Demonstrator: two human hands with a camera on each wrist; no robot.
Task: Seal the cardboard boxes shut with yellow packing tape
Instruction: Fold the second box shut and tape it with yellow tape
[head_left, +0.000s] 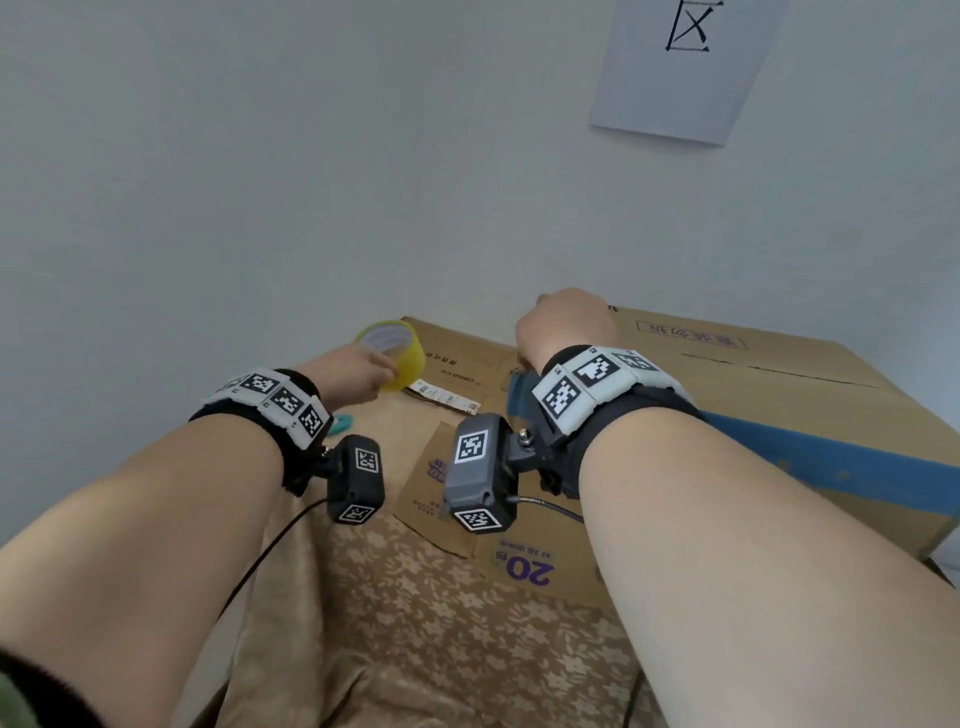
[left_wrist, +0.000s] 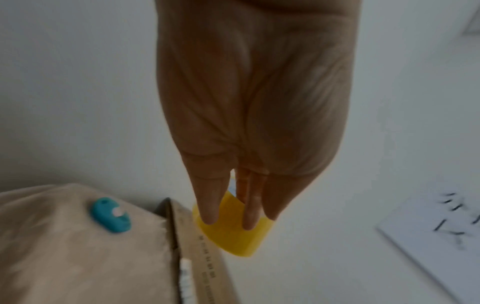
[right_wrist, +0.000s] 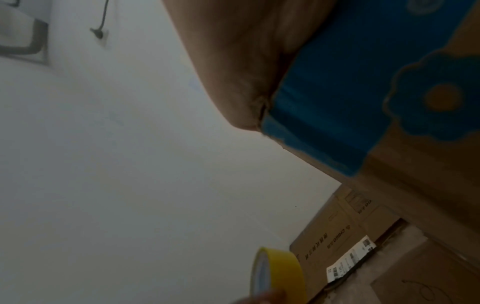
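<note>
Left wrist view shows the grip best: the left hand (left_wrist: 249, 115) has its fingers (left_wrist: 207, 205) curled over the yellow tape roll (left_wrist: 233, 236), clamped on it and holding it off the surface, just beside the far edge of the smaller cardboard box (head_left: 457, 364). In the head view the roll sits up near that box's back corner, close to the white shipping label (head_left: 441, 397).

Right hand (head_left: 566, 325) is curled over the near top corner of the bigger box (head_left: 779, 395), the one with the blue band (head_left: 857, 467). Looks like it's gripping or bracing the edge, but the fingertips are hidden behind the hand so I can't tell exactly how they close.

Both boxes sit on a floral beige cloth (head_left: 426, 623); a small teal object (left_wrist: 110, 215) lies on it near the left wrist.

My read: this is the setup step, no yellow tape down on any seam yet. Next move probably needs the free end peeled, stuck on a flap seam, then the roll pulled along.
</note>
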